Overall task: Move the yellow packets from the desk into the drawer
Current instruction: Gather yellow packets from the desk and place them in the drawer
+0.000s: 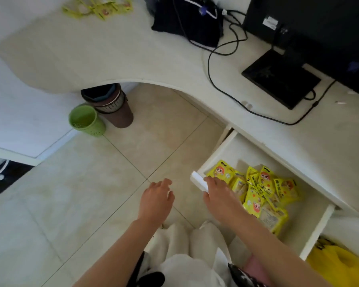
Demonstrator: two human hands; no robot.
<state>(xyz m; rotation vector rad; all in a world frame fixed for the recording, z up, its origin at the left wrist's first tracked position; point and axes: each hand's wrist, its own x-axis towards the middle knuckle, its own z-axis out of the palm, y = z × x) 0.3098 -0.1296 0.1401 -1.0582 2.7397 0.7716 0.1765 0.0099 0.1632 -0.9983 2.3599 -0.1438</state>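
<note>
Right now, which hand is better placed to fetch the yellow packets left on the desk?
Probably the left hand: it hangs free on the side of those packets, while the right hand rests on the drawer.

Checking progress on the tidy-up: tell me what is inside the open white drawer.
The open white drawer holds a loose heap of yellow snack packets. The right hand at its front edge and the forearm cover part of the heap, hiding what lies beneath.

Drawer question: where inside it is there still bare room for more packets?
In the white open drawer, the floor is bare at the back toward the desk edge and along its right wall. The heap of yellow snack packets crowds the front, beside the right hand.
</note>
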